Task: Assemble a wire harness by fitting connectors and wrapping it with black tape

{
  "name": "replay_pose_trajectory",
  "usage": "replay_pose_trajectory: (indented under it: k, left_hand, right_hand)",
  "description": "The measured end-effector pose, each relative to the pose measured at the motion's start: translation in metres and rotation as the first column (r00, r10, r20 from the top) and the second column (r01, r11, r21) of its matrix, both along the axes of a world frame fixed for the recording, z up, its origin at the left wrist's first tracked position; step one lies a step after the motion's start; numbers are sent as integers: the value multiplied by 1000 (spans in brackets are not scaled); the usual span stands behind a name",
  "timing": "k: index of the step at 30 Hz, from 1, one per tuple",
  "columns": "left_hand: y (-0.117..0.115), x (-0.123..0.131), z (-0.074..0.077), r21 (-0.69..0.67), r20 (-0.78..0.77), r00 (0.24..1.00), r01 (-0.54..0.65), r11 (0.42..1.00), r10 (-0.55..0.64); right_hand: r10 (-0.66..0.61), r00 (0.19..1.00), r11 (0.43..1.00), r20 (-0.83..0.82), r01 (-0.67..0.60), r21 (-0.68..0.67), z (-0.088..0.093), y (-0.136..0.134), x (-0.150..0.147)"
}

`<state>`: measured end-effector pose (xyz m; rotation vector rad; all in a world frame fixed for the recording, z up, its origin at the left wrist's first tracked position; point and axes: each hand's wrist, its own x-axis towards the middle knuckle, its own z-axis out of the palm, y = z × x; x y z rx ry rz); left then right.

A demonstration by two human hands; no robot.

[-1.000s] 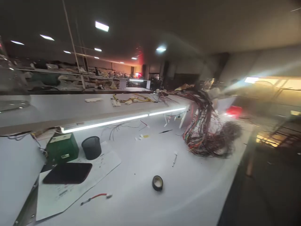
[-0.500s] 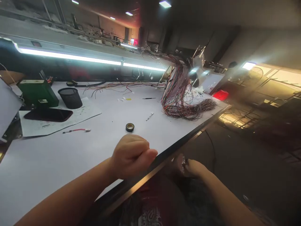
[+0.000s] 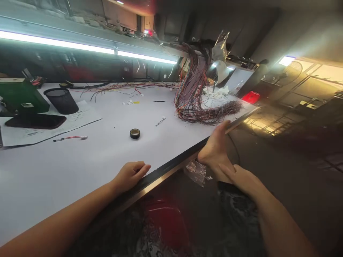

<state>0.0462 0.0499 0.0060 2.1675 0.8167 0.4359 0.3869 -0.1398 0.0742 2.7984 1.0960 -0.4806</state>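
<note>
My left hand (image 3: pixel 131 175) rests on the white tabletop by its dark front edge. Its fingers are curled into a loose fist, and nothing shows in it. A bare foot (image 3: pixel 215 146) is raised against the table's edge at the right. Below a dark trouser leg's hem, my right hand (image 3: pixel 241 176) wraps round the ankle, its fingers partly hidden. Ahead of my left hand lies a roll of black tape (image 3: pixel 134 134). A small white-ended wire piece (image 3: pixel 160 121) lies farther back.
A bundle of thin wires (image 3: pixel 198 110) hangs over the table's far right. At left stand a black mesh cup (image 3: pixel 61 101), a green box (image 3: pixel 25 96) and a phone (image 3: pixel 36 121) on paper. A clear plastic bag (image 3: pixel 197 171) is below the edge.
My left hand has lowered onto the table's edge. The bare foot has come up into view at the edge, with my right hand round its ankle. The view has shifted slightly.
</note>
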Motion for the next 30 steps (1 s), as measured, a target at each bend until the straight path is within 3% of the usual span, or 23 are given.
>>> replay_pose_trajectory:
  k: [3, 8, 14, 18, 21, 23, 27, 30]
  left_hand:
    - [0, 16, 3, 75, 14, 997, -72, 995, 71]
    - [-7, 58, 3, 245, 24, 993, 105, 964, -115]
    - [-9, 119, 2, 186, -32, 943, 332, 925, -332]
    - [-19, 135, 2, 162, -35, 944, 329, 930, -328]
    - [-27, 136, 3, 212, -77, 955, 297, 931, -287]
    - [-32, 136, 4, 289, -108, 957, 289, 913, -269]
    - [-40, 131, 2, 516, -144, 954, 300, 802, -264]
    - [-45, 122, -1, 617, -104, 939, 319, 720, -327]
  right_hand:
    - [109, 991, 994, -84, -108, 15, -2, 9, -22]
    - [241, 955, 970, -172, -244, 1, -19, 36, -45]
    - [270, 912, 955, -310, -294, -34, -35, 43, -10]
    - [415, 789, 903, -454, -416, 102, -25, 69, 19]
    - [359, 828, 921, -431, -240, 307, -16, 113, 24]
    - [322, 869, 920, -376, -194, 340, -13, 144, 15]
    - [364, 929, 902, -72, -332, 275, -17, 175, -10]
    - [404, 913, 867, -52, -365, 339, -23, 170, -11]
